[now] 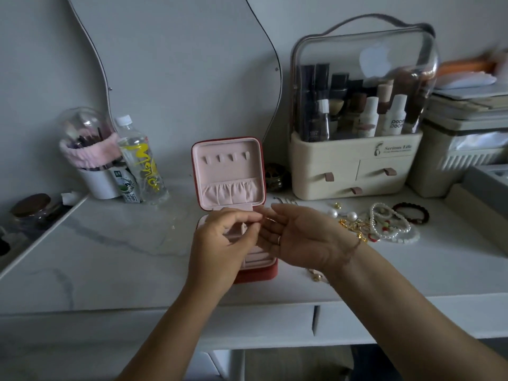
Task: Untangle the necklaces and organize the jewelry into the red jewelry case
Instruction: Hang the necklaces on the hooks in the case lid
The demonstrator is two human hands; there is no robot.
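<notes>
- The red case (261, 272) is standing open at the middle of the table (110, 257). Its lid is upright, showing pink lining, four small hooks and a gathered pocket.
- The left hand (225, 237) is hovering over the case's base and hiding part of its compartments. Its thumb and forefinger are pinching a tiny gold piece (268, 220), too small to identify.
- The right hand (302, 235) is lying palm up just beside the left, fingers loosely spread and gripping nothing. It is wearing a ring (278, 239), and a thin bracelet (357, 243) is circling the wrist.
- Loose jewelry is lying on the table to the right of the case: pearl strands (390, 224), a gold chain (354, 225) tangled against them, a dark bead band (411, 213) and pearl earrings (351, 215).
- A gold charm (316, 274) is lying near the right wrist, just beside the case's front corner.
- A cream organizer (354, 166) with a clear domed lid is standing behind the jewelry, its front reading "Serious Life".
- Inside it, a white bottle (395, 116) is showing letters that look like "poom poom".
- Left of the case, a clear bottle (143, 166) is carrying yellow lettering I cannot read.
- A carton (127, 188) just beside that bottle is showing Chinese characters too small to make out.
</notes>
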